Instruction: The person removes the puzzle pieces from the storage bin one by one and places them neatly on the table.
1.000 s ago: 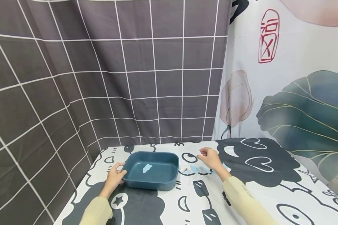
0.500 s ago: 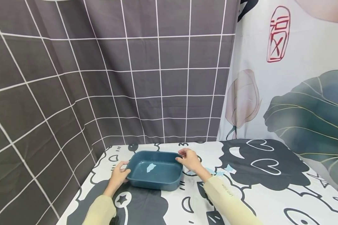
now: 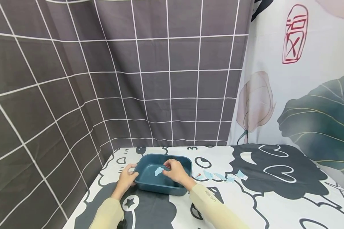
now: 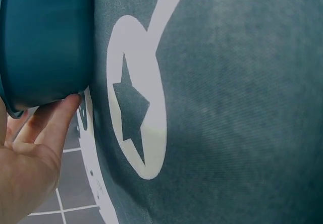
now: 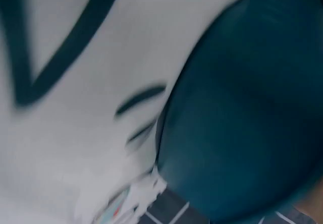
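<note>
A dark blue-green rectangular plastic basin (image 3: pixel 163 188) stands on the patterned cloth. My left hand (image 3: pixel 126 180) grips its left side, the thumb at the rim. In the left wrist view, the fingers of my left hand (image 4: pixel 38 153) lie against the underside of the basin (image 4: pixel 48 47). My right hand (image 3: pixel 176 172) reaches over the basin's inside, thumb and forefinger apart. Just left of those fingertips, a flat, irregular light blue piece (image 3: pixel 159 171) lies in the basin. The right wrist view mostly holds the basin's outer wall (image 5: pixel 237 113).
Several more light blue pieces (image 3: pixel 208 174) lie in a row on the cloth, right of the basin; one of them (image 3: pixel 199 176) has a red mark. A dark gridded curtain (image 3: pixel 172 95) hangs behind the table, and a floral curtain (image 3: pixel 261 95) at the right.
My right hand has moved left from above the row of pieces, over the basin's right rim, to the piece inside. The left hand keeps its grip on the basin. The head view has shifted slightly.
</note>
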The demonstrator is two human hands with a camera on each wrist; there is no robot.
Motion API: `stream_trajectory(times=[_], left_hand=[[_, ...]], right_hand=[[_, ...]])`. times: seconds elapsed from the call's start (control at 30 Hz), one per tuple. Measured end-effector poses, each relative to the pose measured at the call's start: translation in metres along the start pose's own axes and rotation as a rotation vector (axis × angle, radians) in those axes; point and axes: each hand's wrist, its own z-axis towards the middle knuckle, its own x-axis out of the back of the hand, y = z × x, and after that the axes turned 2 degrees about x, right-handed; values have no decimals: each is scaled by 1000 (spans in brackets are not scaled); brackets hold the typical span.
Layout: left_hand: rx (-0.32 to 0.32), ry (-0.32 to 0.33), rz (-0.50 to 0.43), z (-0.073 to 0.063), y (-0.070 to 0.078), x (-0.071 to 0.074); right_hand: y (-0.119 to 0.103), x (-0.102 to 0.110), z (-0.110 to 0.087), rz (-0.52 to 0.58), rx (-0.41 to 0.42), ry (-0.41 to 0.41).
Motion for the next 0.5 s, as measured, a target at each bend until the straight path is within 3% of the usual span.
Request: stream_trajectory(times=[0.27,0.5], left_hand=[[15,-2,-36,3,-2,-5],[22,20,-36,2,-6,-3]], right_hand=[[5,-18,12,-51,-62,-53],[1,-30,24,-24,-87,-72]])
